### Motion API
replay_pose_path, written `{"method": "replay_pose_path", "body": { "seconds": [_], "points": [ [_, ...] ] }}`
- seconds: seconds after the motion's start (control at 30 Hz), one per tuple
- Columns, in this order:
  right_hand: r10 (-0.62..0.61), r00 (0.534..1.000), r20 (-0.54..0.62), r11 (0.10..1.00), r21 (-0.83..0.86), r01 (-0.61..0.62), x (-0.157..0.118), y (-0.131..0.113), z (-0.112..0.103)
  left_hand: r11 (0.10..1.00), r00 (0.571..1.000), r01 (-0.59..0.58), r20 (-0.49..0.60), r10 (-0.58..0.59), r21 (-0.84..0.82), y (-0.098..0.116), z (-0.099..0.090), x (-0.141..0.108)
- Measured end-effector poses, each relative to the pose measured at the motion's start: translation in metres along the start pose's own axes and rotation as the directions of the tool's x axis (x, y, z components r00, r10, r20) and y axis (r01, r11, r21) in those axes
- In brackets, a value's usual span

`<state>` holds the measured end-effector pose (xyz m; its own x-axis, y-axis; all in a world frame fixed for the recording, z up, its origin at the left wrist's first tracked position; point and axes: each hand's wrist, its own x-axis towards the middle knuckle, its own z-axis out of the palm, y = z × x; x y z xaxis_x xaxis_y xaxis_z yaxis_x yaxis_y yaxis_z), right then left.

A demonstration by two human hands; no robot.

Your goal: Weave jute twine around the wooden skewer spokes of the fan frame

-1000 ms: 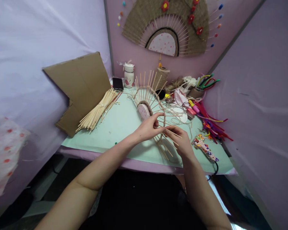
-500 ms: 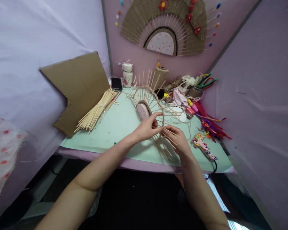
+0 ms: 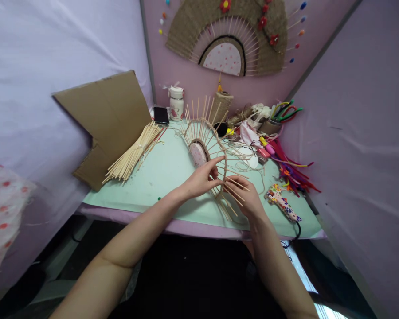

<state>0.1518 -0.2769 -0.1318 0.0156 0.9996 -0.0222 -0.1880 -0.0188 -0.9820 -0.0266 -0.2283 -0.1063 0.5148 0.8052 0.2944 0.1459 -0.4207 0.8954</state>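
Observation:
A fan frame of thin wooden sticks stands tilted over the table, its sticks spreading from a pink-dotted half-round centre edged in brown. A strand of twine runs in an arc across the sticks. My left hand is closed on the near side of the frame, with one finger stretched along the twine and the thumb pressing at its lower part. Just to the right, my right hand pinches the twine among the lower sticks. Its fingertips are partly hidden behind the sticks.
A stick bundle lies at left against bent cardboard. Behind are a phone, a bottle and a twine spool. At right lie pipe cleaners and a corded, patterned glue gun. A finished fan hangs on the wall.
Both hands keep their hold on the fan frame. My right fingers have shifted very slightly at the twine; otherwise almost nothing differs.

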Motion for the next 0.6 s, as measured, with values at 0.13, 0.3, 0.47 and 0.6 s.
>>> {"method": "replay_pose_path", "body": {
  "seconds": [0.13, 0.3, 0.47, 0.6],
  "points": [
    [0.004, 1.0, -0.015, 1.0, -0.012, -0.004, -0.005, -0.002, 0.003, 1.0, 1.0, -0.009, -0.003, 0.009, -0.008, -0.001, 0.0, 0.001],
    [-0.016, 0.999, -0.039, 1.0, -0.025, 0.015, -0.006, 0.001, 0.001, 0.999, 0.999, -0.034, -0.004, 0.034, -0.035, -0.005, 0.001, 0.0],
    [-0.03, 1.0, 0.002, 0.999, -0.043, 0.03, -0.006, 0.006, -0.003, 0.993, 0.991, -0.051, -0.13, 0.037, -0.106, -0.019, 0.017, -0.013],
    [-0.075, 0.997, 0.024, 0.993, -0.086, 0.077, -0.006, 0.005, 0.0, 0.999, 0.985, -0.025, -0.17, 0.029, 0.023, -0.027, 0.026, -0.022]
  ]
}}
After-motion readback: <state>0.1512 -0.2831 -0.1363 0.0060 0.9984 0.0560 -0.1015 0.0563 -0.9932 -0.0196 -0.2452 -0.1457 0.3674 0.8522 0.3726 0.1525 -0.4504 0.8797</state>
